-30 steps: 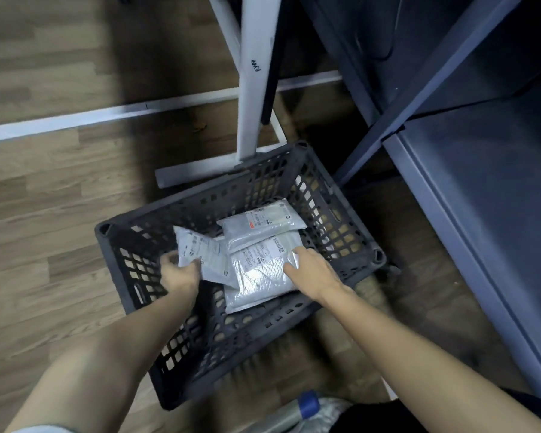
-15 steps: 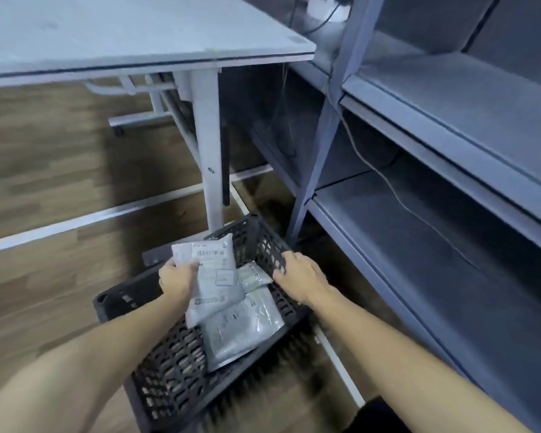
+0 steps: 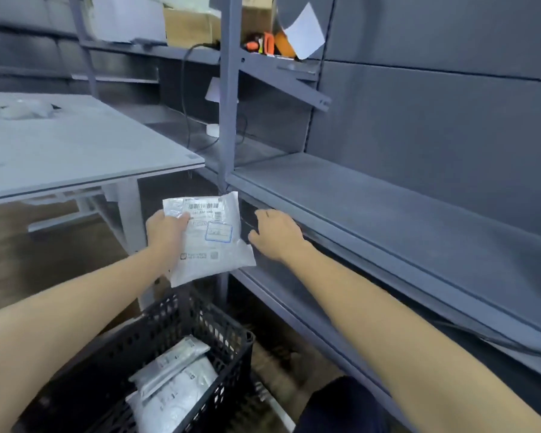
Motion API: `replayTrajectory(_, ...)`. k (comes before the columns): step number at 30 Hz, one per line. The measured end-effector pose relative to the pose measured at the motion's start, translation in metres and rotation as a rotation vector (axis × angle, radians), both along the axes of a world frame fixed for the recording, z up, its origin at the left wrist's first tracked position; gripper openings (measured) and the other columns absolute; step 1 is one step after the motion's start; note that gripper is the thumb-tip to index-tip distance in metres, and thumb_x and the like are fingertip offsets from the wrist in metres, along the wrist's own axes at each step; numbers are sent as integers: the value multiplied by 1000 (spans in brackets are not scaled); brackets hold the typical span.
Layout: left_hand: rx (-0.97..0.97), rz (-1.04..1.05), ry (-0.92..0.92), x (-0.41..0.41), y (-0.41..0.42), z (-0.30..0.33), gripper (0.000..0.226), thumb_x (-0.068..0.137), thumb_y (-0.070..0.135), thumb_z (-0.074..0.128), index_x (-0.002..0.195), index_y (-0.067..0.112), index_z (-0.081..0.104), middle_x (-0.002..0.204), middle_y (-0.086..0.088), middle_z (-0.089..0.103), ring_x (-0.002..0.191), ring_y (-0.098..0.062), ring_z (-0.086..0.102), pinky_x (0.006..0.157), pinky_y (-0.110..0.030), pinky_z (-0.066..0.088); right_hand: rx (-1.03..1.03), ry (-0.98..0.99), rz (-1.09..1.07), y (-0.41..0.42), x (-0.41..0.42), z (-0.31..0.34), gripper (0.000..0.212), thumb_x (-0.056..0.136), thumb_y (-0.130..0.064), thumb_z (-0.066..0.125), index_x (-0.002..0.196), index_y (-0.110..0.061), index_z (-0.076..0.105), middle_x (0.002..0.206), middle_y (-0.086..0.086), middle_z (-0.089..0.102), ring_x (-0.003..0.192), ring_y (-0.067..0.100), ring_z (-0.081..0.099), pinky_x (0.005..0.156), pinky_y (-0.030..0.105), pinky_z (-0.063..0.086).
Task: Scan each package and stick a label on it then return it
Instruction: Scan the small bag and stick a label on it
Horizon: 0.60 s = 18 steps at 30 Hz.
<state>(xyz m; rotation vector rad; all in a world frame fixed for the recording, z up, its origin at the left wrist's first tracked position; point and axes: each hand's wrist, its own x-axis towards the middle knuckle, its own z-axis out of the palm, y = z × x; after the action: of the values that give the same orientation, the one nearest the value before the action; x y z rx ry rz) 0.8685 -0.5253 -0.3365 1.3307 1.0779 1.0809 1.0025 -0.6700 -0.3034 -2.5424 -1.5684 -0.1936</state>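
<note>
One package [image 3: 211,239] is up over the crate [image 3: 181,332], pinched in left hand [image 3: 166,232], right hand [image 3: 275,232] loose and empty beside it; keep the barcode face flat for scanning.

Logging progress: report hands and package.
Left hand grips package, lifted above crate. Right hand open, empty, by shelf edge. Nothing in the way.

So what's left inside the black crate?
Inside the black crate, two or three grey packages lie overlapping. Anything beneath them is covered. The left hand holds another package above the crate.
</note>
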Motion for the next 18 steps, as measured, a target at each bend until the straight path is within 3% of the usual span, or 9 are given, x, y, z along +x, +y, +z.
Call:
replayTrajectory(2,0,-52,-58,19,-13,26,12,91,18,63,95,7,59,79,0,60,71,-15,58,54,-18,46,47,-39,-62,-21,12,25,35,95,-24,44,124,-4,49,132,13,52,122,30,46,97,34,34)
replayTrajectory(4,-6,-138,-118,40,-30,48,8,90,14,65,91,7,60,85,-3,63,83,-22,60,73,-32,53,66,-68,-142,-46,29,46,35,95,-23,43,123,-5,49,132,13,51,121,30,45,97,34,33)
replayTrajectory(6,28,-211,-135,65,-50,67,6,90,12,65,90,7,61,91,-6,64,89,-24,60,85,-37,52,71,-93,-236,-74,50,62,36,95,-24,41,125,-5,47,132,12,50,122,31,44,100,35,31)
replayTrajectory(8,82,-285,-143,91,-75,83,6,90,12,64,89,7,60,87,-3,63,85,-20,59,76,-28,54,54,-117,-342,-105,70,72,38,96,-25,40,128,-5,45,134,13,48,124,31,43,104,36,29)
replayTrajectory(10,94,-372,-174,118,-102,95,6,91,11,63,86,9,60,78,5,60,72,-13,58,52,-12,47,26,-135,-444,-138,90,78,41,97,-26,39,131,-5,43,137,13,47,127,31,41,107,38,28)
replayTrajectory(12,62,-466,-211,142,-128,103,2,91,9,63,93,10,62,77,7,61,66,-6,57,43,-10,44,11,-144,-553,-172,107,81,42,97,-27,39,132,-6,42,137,13,47,127,31,42,108,38,28)
replayTrajectory(16,10,-636,-244,183,-173,114,10,90,10,63,100,8,65,89,-1,66,78,-17,64,66,-26,51,17,-148,-760,-240,131,88,41,96,-26,40,132,-6,42,136,13,47,126,30,42,110,39,27)
replayTrajectory(18,5,-702,-256,202,-193,116,8,91,10,63,98,8,65,89,-2,66,80,-18,63,67,-26,51,18,-142,-859,-272,137,91,42,96,-26,40,133,-6,41,137,14,46,127,31,41,110,39,27)
